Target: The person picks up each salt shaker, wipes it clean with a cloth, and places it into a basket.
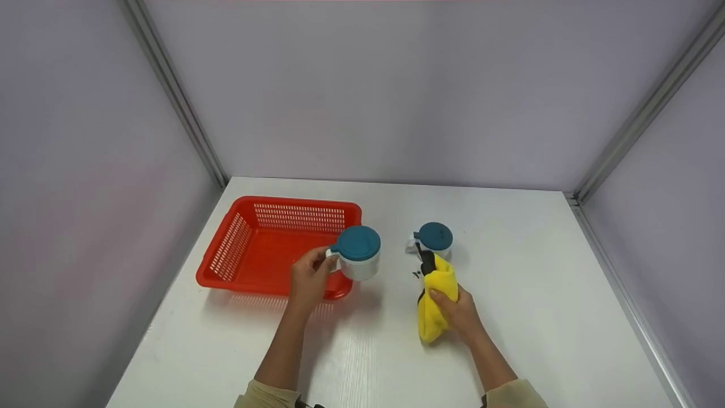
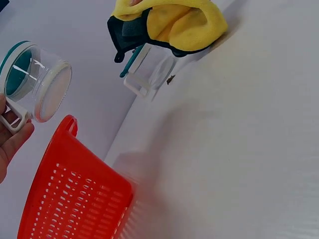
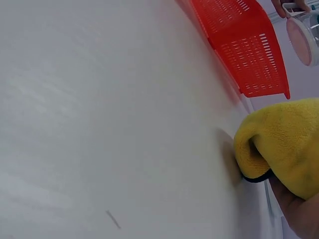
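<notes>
My left hand (image 1: 310, 277) pinches the white handle of a clear lidded jar (image 1: 360, 266) with a teal lid, lifted over the right edge of the red basket (image 1: 226, 283). In the left wrist view that jar (image 2: 50, 92) looks see-through and tilted. My right hand (image 1: 461, 310) grips a bunched yellow cloth (image 1: 433, 317) with black edging, above the table. Just beyond the cloth stands a second teal-lidded jar (image 1: 435, 236), its handle pointing left and its lower part partly covered by the cloth. Only part of the right hand (image 3: 304, 214) shows under the cloth in the right wrist view.
Several small dark bits (image 1: 416, 274) lie on the white table (image 1: 538, 294) left of the cloth; the left wrist view shows a dark speck (image 2: 170, 79) there. Pale panels (image 1: 396, 96) enclose the table at the back and both sides.
</notes>
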{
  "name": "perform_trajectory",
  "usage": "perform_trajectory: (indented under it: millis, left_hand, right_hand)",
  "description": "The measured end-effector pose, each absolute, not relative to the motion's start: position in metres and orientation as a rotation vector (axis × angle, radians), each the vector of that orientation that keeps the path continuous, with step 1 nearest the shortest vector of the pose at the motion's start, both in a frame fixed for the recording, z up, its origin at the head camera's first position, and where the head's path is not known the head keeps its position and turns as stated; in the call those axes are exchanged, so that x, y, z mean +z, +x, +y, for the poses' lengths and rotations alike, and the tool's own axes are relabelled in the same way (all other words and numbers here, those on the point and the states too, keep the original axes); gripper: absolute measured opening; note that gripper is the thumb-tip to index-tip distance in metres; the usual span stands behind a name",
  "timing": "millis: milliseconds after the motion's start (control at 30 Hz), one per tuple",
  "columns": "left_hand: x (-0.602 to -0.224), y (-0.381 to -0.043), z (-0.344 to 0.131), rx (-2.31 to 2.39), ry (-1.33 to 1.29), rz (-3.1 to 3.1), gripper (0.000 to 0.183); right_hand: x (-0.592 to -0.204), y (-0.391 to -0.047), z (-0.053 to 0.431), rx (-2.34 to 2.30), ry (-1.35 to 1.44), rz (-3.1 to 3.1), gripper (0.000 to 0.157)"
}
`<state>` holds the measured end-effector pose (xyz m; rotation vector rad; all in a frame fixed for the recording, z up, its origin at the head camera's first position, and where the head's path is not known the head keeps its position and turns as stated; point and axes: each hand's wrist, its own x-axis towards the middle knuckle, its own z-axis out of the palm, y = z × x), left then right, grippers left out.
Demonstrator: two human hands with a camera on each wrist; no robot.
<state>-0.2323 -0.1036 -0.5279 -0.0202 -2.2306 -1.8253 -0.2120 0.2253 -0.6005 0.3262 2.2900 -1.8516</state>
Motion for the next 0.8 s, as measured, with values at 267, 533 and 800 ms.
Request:
perform_trajectory:
  millis: [267,533,800]
  left_hand:
    - [-0.531,-0.234,-0.120,-1.744,0.053,-2.239,0.016]
    - [-0.534,-0.236,-0.134,-1.738,0.066,-2.225,0.015]
    - [-0.539,-0.239,-0.143,-1.680,0.078,-2.256,0.018]
  right_hand:
    - [-0.599,-0.211,0.235,-1.748,0.327,2.378,0.080]
    - [-0.599,-0.209,0.244,-1.711,0.340,2.420,0.080]
    - [-0.603,-0.206,0.253,-1.655,0.374,2.427,0.085]
